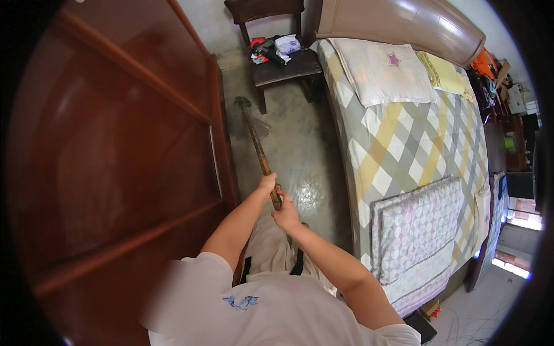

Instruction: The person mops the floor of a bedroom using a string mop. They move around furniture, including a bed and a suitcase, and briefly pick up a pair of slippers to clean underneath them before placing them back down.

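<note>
A mop with a long brown wooden handle slants away from me over the grey floor. Its small dark head rests on the floor near the chair, beside a dark wet-looking patch. My left hand is closed round the handle, farther along it. Close to the handle's near end, my right hand also grips it, with the butt showing between thumb and fingers. The fine make-up of the mop head is too small to tell.
Reddish-brown wooden cabinet doors rise along the left. A dark wooden chair at the far end bears a black hair dryer-like object and a soft packet. On the right, a checked bed carries pillows and a folded quilt.
</note>
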`<state>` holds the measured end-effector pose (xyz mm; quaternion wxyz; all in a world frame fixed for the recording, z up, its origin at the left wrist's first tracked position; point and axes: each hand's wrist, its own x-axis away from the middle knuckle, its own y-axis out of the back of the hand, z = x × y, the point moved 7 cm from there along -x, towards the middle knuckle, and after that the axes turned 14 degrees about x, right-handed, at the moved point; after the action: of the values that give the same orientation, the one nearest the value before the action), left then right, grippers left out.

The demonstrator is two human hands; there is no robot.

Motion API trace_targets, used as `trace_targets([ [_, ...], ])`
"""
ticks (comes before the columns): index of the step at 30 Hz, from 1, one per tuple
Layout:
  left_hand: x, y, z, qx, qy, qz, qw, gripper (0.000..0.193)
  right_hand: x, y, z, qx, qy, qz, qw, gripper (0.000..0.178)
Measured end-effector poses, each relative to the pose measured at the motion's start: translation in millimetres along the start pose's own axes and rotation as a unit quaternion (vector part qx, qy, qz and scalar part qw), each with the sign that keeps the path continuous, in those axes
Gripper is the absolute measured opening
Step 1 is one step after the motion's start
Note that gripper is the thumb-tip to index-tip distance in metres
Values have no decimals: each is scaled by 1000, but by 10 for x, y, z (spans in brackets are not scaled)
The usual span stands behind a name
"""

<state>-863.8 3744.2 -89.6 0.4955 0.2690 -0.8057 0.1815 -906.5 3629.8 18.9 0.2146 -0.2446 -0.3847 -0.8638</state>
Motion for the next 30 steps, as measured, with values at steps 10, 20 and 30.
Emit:
trace_targets([
  [10,-1210,-188,-1420,-132,-60,-32,989,33,-1567,-178,643,-117,4,-58,991,68],
  [20,-873,-15,-1082,-447,-194,-47,872,83,-837,-629,264,-466,-120,161,862,70],
  [30,471,-197,775,-594,-337,148,716,32,1131,-376,-1294,-576,-163,206,774,74],
])
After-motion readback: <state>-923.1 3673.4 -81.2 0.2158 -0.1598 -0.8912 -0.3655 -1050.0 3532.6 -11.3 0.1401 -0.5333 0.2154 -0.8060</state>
